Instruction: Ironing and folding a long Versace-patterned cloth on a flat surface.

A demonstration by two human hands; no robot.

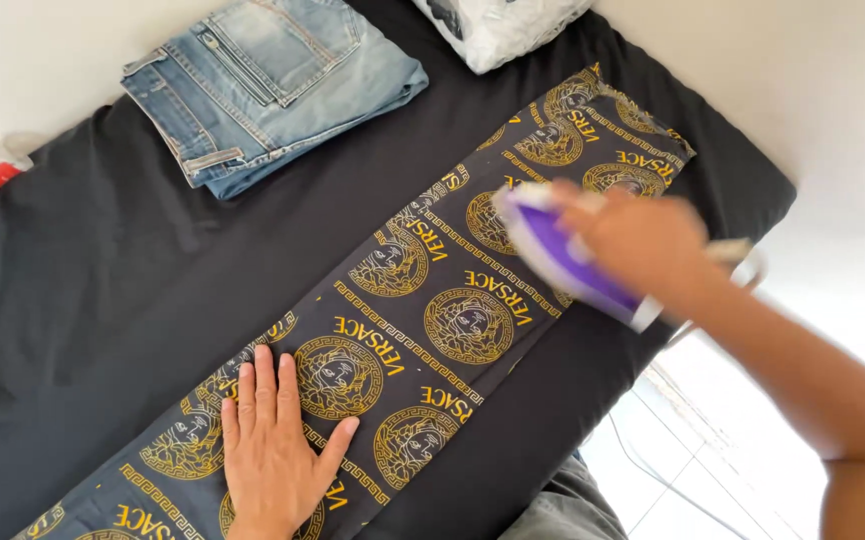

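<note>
A view from above looks down at a surface [103, 290] covered in black cloth. Across it lies a long strip of black fabric [433, 300] printed with gold medallions and a gold key border. The strip runs diagonally, from the lower left near the person to the upper right, and that diagonal is its long axis.

The left hand [273, 445] lies flat on the near end of the fabric, fingers spread and pressing down, gripping nothing. The right hand [643, 240], blurred by motion, is wrapped around the handle of a purple and white iron [563, 255] that sits on the far half of the strip, its pointed nose aimed toward the left hand, along the strip.

The fabric looks thin, soft and light, likely to slide or bunch unless pinned flat. The iron appears rigid and fairly heavy, best held by its top handle.

Folded blue jeans [273, 85] rest at the upper left, well apart from the strip. A white plastic bag [498, 25] sits at the top edge.
</note>
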